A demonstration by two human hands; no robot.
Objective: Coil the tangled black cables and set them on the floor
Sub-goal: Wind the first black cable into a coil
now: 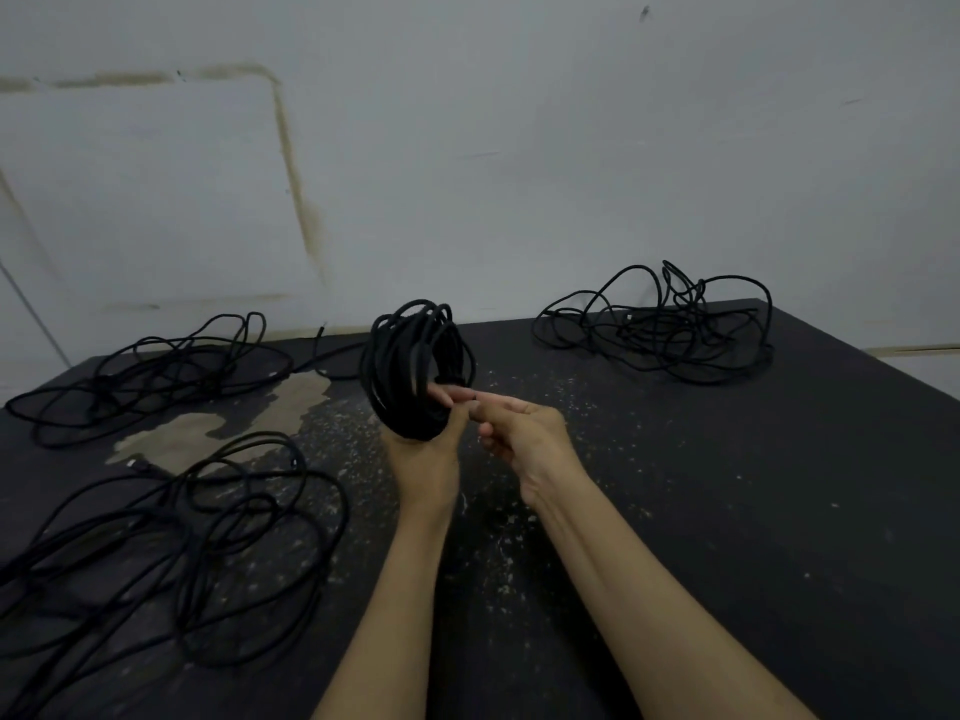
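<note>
- From the head camera, we see the left hand [423,462] curled around the bottom of a coiled black cable [415,368], holding it up above the dark table [675,511].
- The right hand [524,433] is right beside the coil. Its fingertips [457,394] pinch the cable near the left thumb.
- Three messy cable piles lie on the table: a far-left pile [150,371], a near-left pile [182,553], and a far-right pile [670,327] by the gray wall [519,148].
</note>
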